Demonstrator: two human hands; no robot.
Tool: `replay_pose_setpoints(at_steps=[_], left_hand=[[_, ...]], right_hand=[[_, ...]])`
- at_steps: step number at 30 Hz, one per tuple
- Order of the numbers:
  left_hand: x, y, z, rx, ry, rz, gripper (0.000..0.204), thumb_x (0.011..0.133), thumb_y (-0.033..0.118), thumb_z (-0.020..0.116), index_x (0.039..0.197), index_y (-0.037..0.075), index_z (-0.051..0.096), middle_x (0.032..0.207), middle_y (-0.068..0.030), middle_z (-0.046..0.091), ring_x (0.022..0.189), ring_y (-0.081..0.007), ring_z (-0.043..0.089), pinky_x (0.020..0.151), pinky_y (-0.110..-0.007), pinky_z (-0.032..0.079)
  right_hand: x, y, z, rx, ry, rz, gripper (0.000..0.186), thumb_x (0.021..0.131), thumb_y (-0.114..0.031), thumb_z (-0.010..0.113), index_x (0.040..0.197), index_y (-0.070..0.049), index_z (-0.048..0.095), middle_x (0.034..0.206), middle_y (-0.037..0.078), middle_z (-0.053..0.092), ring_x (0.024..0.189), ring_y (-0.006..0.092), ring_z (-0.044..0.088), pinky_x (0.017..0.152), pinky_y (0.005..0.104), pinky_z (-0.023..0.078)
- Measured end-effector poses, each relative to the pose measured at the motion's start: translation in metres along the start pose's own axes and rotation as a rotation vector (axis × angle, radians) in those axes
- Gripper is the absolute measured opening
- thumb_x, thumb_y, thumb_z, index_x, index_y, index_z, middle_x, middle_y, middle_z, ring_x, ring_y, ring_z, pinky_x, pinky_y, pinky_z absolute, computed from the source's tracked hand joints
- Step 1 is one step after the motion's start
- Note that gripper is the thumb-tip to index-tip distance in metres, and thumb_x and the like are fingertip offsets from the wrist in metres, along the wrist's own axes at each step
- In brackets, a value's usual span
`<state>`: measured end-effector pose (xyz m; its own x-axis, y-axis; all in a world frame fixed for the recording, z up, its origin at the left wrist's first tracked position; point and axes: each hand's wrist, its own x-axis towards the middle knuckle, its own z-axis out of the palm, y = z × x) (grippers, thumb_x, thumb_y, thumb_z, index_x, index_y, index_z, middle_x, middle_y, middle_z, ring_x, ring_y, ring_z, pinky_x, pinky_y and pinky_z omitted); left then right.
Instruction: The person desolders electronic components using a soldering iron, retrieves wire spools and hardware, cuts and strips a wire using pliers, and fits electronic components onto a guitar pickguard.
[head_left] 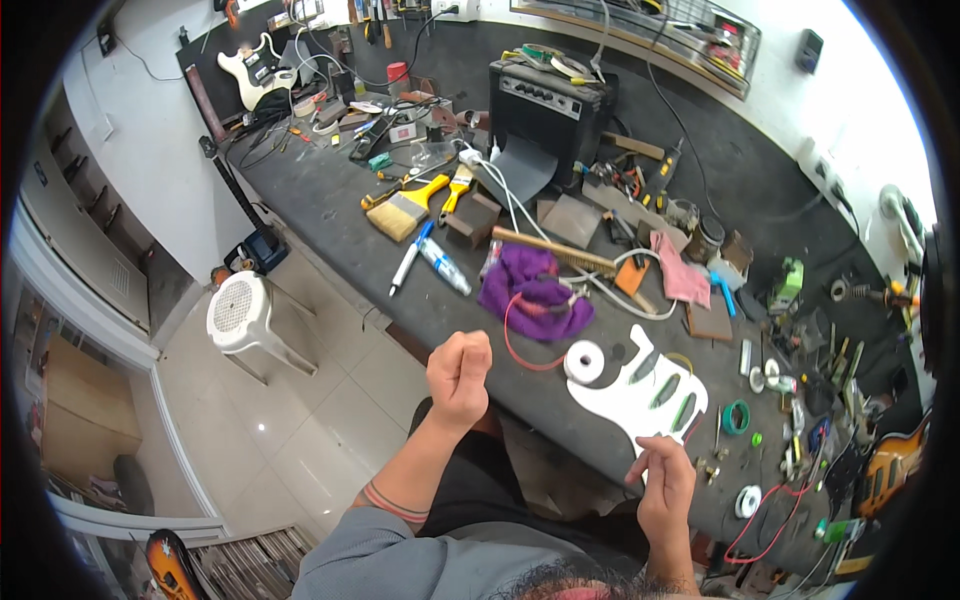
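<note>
My left hand (460, 378) is closed in a fist in front of the bench edge, above my lap. Whatever it may hold is hidden. To the right, my right hand (664, 485) has its fingers bent inward, and anything between them is too small to make out. It overlaps the lower end of a white guitar pickguard (596, 402) with several slots, lying on the bench. A roll of white tape (584, 362) lies at the pickguard's upper left. Behind it is a crumpled purple cloth (520, 280), with a red cable (513, 340) looping from it.
The dark workbench (340, 230) carries paintbrushes (405, 210), markers (445, 268), a black amplifier (548, 115), a pink cloth (680, 270) and a green tape roll (735, 417). Red wire (750, 558) and small parts lie at right. A white stool (240, 312) stands on the floor at left.
</note>
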<state>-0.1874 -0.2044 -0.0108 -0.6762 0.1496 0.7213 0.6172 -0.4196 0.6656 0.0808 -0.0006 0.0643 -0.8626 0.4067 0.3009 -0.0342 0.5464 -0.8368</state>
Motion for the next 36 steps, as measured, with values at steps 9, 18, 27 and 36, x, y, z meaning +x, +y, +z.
replay_pose_setpoints(at_steps=[9, 18, 27, 36], left_hand=[[0.155, 0.003, -0.06, 0.564, -0.135, -0.105, 0.016, 0.105, -0.002, 0.064, 0.118, 0.001, 0.072, 0.104, -0.0146, 0.071, 0.102, -0.035, 0.07, 0.093, -0.042, 0.057], [0.2, 0.008, -0.254, 0.672, -0.17, -0.886, 0.017, 0.106, 0.01, 0.067, 0.121, 0.003, 0.073, 0.116, -0.0155, 0.078, 0.111, -0.0374, 0.074, 0.098, -0.047, 0.059], [0.366, 0.034, -0.327, 0.698, -0.203, -0.654, 0.016, 0.105, 0.004, 0.069, 0.119, -0.001, 0.072, 0.111, -0.0135, 0.075, 0.095, -0.0282, 0.073, 0.088, -0.04, 0.059], [0.436, 0.082, -0.319, 0.585, -0.04, -0.591, 0.009, 0.105, 0.001, 0.07, 0.114, -0.001, 0.073, 0.105, -0.0111, 0.073, 0.09, -0.0243, 0.071, 0.082, -0.034, 0.057]], right_hand=[[0.24, -0.118, 0.076, -0.147, -0.26, -0.204, 0.025, 0.098, 0.01, 0.073, 0.121, -0.001, 0.071, 0.107, 0.014, 0.069, 0.09, 0.0241, 0.069, 0.081, 0.0346, 0.056], [0.577, -0.283, 0.266, 0.444, -0.355, 0.079, 0.022, 0.111, -0.021, 0.073, 0.119, 0.0, 0.073, 0.097, 0.002, 0.069, 0.078, 0.0093, 0.064, 0.068, 0.027, 0.051], [0.877, -0.36, 0.37, 0.699, 0.138, 0.064, 0.031, 0.113, -0.032, 0.071, 0.125, -0.004, 0.075, 0.106, 0.012, 0.08, 0.074, 0.0117, 0.062, 0.063, 0.0263, 0.048], [0.954, -0.363, 0.382, 0.899, 0.294, 0.186, 0.037, 0.118, -0.035, 0.056, 0.114, 0.002, 0.064, 0.091, 0.023, 0.084, 0.049, 0.0181, 0.062, 0.046, 0.0303, 0.042]])
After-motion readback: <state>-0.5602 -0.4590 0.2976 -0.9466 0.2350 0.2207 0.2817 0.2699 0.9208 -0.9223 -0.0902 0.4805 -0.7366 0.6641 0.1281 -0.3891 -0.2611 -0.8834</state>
